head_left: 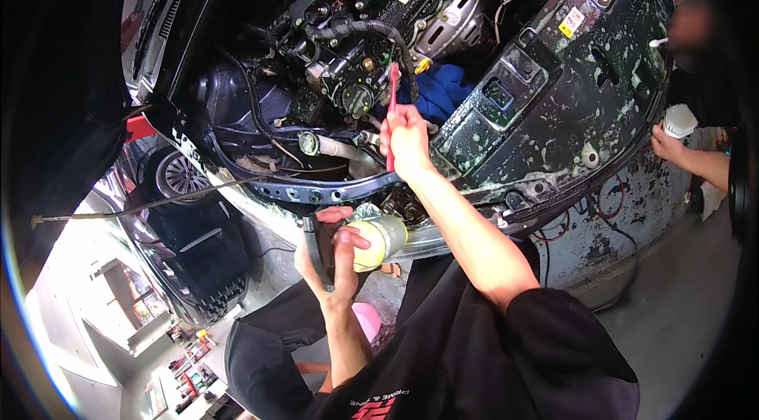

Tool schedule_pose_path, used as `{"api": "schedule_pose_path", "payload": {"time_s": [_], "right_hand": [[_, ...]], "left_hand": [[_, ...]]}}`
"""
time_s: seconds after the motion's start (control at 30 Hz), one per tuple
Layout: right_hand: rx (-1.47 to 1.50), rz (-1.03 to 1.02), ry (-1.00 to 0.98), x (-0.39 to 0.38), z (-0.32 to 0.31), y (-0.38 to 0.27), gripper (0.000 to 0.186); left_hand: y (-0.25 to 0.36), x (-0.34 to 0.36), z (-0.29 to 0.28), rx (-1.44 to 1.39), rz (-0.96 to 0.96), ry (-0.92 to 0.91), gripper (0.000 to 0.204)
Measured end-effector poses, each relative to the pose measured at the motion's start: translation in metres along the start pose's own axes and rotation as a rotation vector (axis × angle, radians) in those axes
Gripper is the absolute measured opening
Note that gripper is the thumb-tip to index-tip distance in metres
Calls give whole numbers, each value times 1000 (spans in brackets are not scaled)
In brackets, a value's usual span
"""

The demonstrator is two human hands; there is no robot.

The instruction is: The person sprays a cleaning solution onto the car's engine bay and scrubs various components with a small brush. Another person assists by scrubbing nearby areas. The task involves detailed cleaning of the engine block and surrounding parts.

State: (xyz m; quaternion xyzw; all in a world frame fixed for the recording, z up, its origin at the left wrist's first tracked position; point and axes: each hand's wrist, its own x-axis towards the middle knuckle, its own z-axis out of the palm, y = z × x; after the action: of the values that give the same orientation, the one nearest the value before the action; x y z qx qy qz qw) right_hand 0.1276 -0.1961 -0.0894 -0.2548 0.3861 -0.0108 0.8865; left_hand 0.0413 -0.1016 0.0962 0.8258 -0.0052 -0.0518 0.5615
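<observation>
My right hand (405, 135) grips a slim red tool (393, 84), likely a brush, its upper end against the engine (356, 96) near a black corrugated hose. My left hand (336, 262) holds a spray gun (316, 238) with a pale yellow translucent container (378, 242) over the front edge of the engine bay. A blue cloth (439, 92) is tucked into the bay beside the engine. Foamy wet spots cover the black panel (569, 104) to the right.
A co-worker's hand (664, 143) holds a white bristled brush (680, 120) at the right edge. Another person in black crouches at lower left, near a pink object (367, 317). A dark car (182, 230) stands at left. A thin rod (118, 210) crosses the left side; hoses lie below.
</observation>
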Motion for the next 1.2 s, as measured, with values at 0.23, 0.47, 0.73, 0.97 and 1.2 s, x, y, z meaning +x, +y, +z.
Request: {"api": "schedule_pose_path", "payload": {"time_s": [0.23,0.47,0.73,0.97,1.2], "right_hand": [[56,22,-2,5,9,9,3],[-33,3,-124,-1,20,12,11],[166,-22,-18,-6,21,20,11],[89,16,27,6,14,15,7],[90,62,38,-17,12,38,13]], "left_hand": [[-11,-2,-13,-12,23,26,22],[-18,-3,-17,0,26,54,23],[-14,-9,-26,-6,17,87,24],[-20,-7,-26,17,8,57,24],[-19,-6,-25,38,41,26,25]]}}
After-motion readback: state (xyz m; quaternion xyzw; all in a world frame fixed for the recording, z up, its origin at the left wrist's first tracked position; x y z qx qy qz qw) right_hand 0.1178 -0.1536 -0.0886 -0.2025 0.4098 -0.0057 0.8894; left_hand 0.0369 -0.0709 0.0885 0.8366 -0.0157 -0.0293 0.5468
